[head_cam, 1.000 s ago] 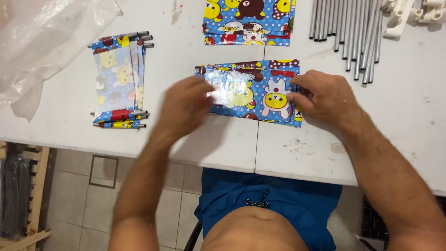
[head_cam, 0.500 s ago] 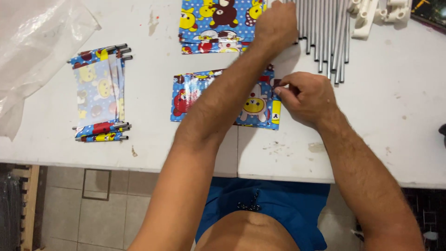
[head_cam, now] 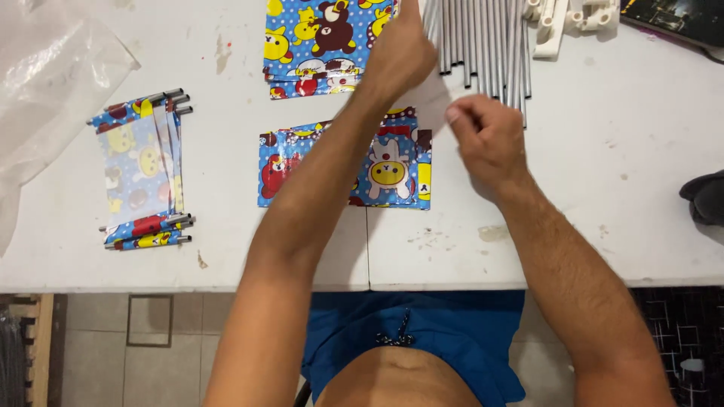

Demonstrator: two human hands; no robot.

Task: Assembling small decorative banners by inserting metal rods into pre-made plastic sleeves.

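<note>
While the left hand (head_cam: 400, 56) reached across the table (head_cam: 588, 218) to the near ends of the grey metal rods (head_cam: 483, 45) at the far edge, its fingers were curled at the leftmost rods; whether they pinched one could not be told. The right hand (head_cam: 486, 143) hovered just beside the rod ends, fingers drawn loosely together, nothing visibly held. The cartoon-printed sheet (head_cam: 388, 169) lay flat below the left forearm, near the seam between the two table tops, its right edge close to the right hand. A stack of like sheets (head_cam: 317, 45) lay beyond it, touching the left wrist's side. Finished rolled pieces (head_cam: 143, 169) lay well apart at the left, rod tips protruding at both ends. Clear plastic wrap (head_cam: 53, 83) covered the far left corner. Bare table surface lay open at the right, out to a dark object (head_cam: 705, 197) at the edge.
</note>
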